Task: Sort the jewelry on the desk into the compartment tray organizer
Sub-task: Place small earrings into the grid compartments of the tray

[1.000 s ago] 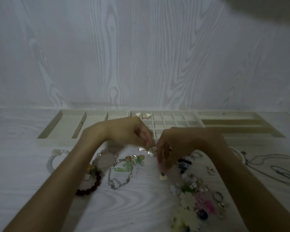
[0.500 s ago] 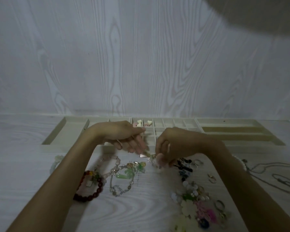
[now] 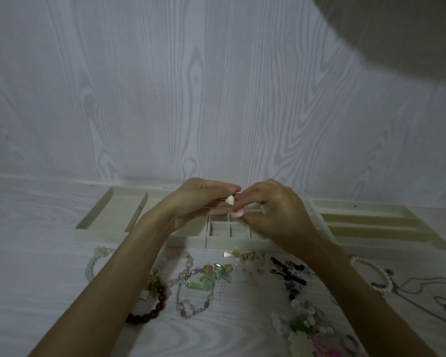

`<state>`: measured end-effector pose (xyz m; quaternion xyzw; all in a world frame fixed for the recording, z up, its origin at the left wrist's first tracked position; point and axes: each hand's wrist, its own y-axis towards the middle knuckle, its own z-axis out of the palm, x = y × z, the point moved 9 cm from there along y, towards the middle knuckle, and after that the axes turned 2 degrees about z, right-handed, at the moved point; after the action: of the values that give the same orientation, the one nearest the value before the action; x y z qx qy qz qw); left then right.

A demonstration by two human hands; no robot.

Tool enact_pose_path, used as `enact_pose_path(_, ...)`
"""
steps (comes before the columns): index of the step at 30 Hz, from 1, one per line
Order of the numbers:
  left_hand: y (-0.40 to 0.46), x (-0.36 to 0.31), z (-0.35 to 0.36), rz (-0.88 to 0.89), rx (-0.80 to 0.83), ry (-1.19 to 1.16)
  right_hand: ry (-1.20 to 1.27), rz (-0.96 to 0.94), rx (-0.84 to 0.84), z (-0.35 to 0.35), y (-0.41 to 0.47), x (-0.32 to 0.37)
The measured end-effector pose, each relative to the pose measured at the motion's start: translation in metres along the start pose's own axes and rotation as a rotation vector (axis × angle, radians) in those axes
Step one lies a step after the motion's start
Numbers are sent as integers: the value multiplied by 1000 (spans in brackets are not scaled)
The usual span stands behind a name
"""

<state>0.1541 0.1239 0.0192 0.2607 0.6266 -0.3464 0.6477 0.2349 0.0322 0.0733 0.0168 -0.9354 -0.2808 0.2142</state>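
Jewelry [image 3: 204,284] remains strewn over the counter [image 3: 36,292] in front of the compartment tray organizer [image 3: 108,215], so the sorting looks barely begun. The visible cells of the organizer show no pieces, though both hands screen its centre. Largest of what is left in front of the organizer: a dark red bead bracelet [image 3: 152,309], a pink bead bracelet [image 3: 180,266] and a green charm chain [image 3: 201,284]; a pearl strand [image 3: 379,275] lies by the organizer's right end. Above the organizer's small cells, the left hand [image 3: 198,202] and right hand [image 3: 273,210] meet, their fingers [image 3: 232,189] pinching a small cream heart charm [image 3: 230,200]. The charm's point appears to aim down and right, its long axis tilted, though it is too small to be sure.
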Motion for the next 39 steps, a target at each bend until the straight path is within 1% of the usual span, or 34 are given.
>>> enact_pose_path(2,0,1,0,1,-4,-26,-58,-34,-6,3,-1,2)
enact_pose_path(4,1,1,2,-1,17,-79,-136,-52,-71,-1,-1,3)
enact_pose_path(6,2,-1,4,4,50,-124,-166,-38,-136,-7,-1,1)
enact_pose_path(8,3,-1,3,21,57,-95,-153,1,-155,-11,0,-4)
enact_pose_path(9,3,-2,0,38,38,-61,-137,23,-111,-9,1,-8)
enact_pose_path(10,3,-3,-3,67,3,-11,-101,47,-26,-3,1,-11)
enact_pose_path(12,2,-9,-10,153,-80,113,51,118,162,9,0,-19)
enact_pose_path(13,1,-13,-11,186,-105,153,155,167,192,11,0,-22)
enact_pose_path(15,0,-16,-10,213,-116,184,340,251,92,4,2,-30)
enact_pose_path(16,0,-16,-9,213,-114,189,388,264,36,1,3,-31)
enact_pose_path(20,2,-11,-6,162,-104,193,378,175,-25,1,3,-18)
enact_pose_path(22,2,-11,-4,148,-101,191,372,162,-63,-2,2,-18)
enact_pose_path(25,2,-16,-1,170,-80,156,459,240,-117,-8,6,-31)
enact_pose_path(27,7,-23,-2,191,-67,240,526,318,-142,-10,13,-44)
enact_pose_path(30,23,-30,-2,161,-6,413,556,410,-94,-4,31,-59)
enact_pose_path(32,34,-29,0,154,15,445,547,467,-61,3,40,-68)
enact_pose_path(34,44,-26,-6,174,-57,496,570,540,-12,14,44,-78)
enact_pose_path(37,55,-20,-19,208,-200,585,708,665,84,35,44,-90)
enact_pose_path(39,61,-16,-21,207,-208,661,675,713,130,42,43,-98)
